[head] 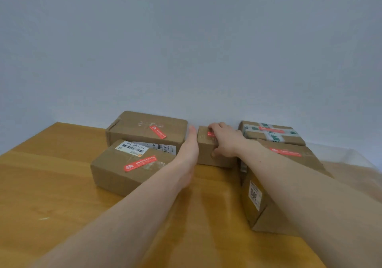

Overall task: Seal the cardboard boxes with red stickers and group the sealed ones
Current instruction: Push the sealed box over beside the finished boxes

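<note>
My forearms cross the wooden surface [62, 185] toward the back wall. Right hand [225, 141] on top of the small box [208, 156], fingers [214, 126] curled over its far top edge, thumb on the front face, covering part of its red sticker [210, 134]. Left hand [189, 152] flat and straight, edge-on against the box's left side. Stickered boxes around it: left front box [115, 170], left rear box [144, 129], right front box [268, 216], right rear box [270, 133] with green-printed tape. All sit near the wall.
</note>
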